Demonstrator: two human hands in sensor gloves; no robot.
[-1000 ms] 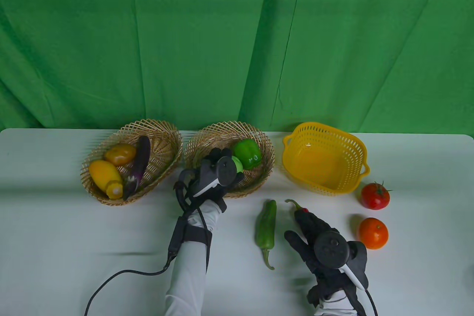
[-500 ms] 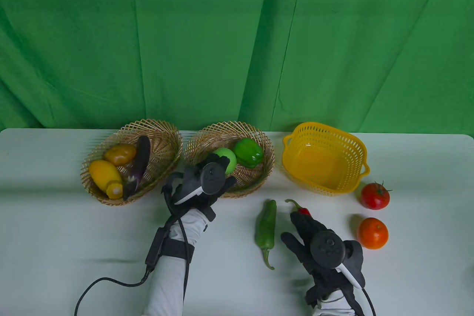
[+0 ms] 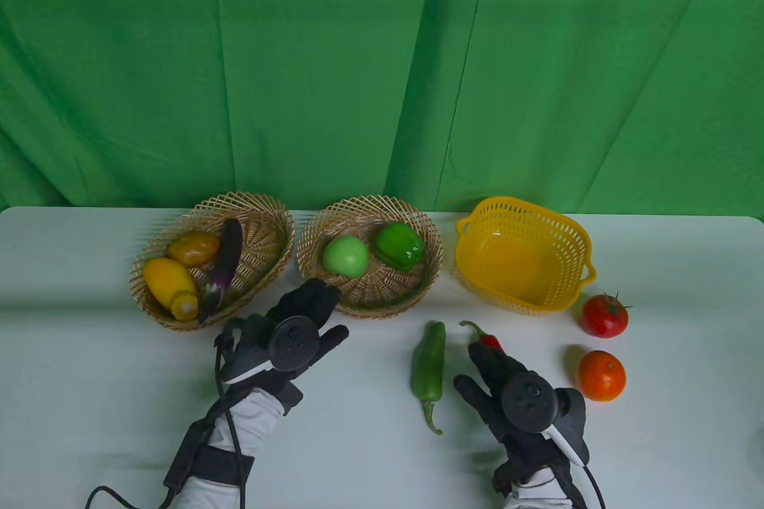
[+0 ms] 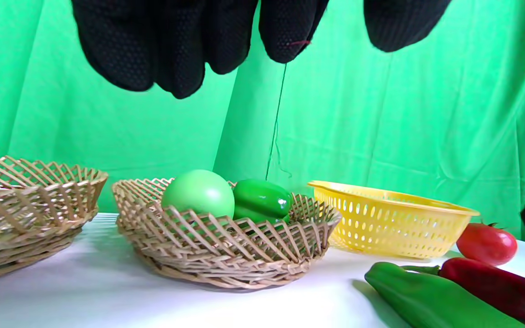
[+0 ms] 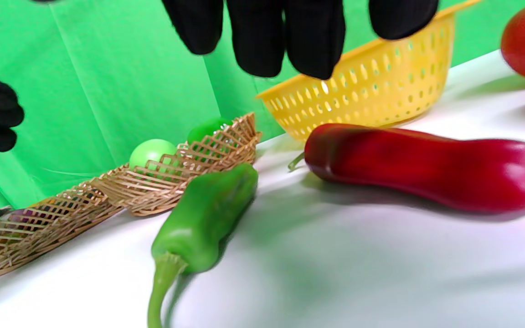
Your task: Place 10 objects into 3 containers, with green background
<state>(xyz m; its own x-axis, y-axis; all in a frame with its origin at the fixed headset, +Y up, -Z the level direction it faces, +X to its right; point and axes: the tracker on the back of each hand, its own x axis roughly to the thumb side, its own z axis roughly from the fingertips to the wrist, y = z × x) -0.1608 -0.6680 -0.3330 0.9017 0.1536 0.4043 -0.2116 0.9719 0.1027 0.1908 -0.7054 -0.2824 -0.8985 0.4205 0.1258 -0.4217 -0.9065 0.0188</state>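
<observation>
**Red chili under the right hand, yellow basket waiting**

The white table (image 3: 89, 354) fills the lower half of the table view. On it, three containers stand in a row across the middle. The left wicker basket (image 3: 265, 246) holds two yellow fruits and a purple eggplant (image 3: 225, 261). The middle wicker basket (image 3: 418, 288) holds a green apple (image 3: 346, 256) and a green bell pepper (image 3: 400, 246), side by side. The yellow plastic basket (image 3: 573, 246), at the right of the row, holds nothing.

The left hand (image 3: 286, 336) is in the lower left, just below the middle basket, with fingers spread wide and holding nothing. The right hand (image 3: 519, 395) is in the lower right, above the red chili (image 5: 426, 164). Its fingers hang open over the chili and do not grip it.

Four things lie on the table: the green long pepper (image 3: 428, 369) left of the right hand, the chili, the red tomato (image 3: 604, 315) and the orange tomato (image 3: 601, 376) at the right.

What could go wrong, in my judgement: the chili is smooth and tapered, so a grip near the thin end may let it slip or turn. The green pepper lies near, so wide fingers could push it. The tomatoes are round and could roll if knocked.
</observation>
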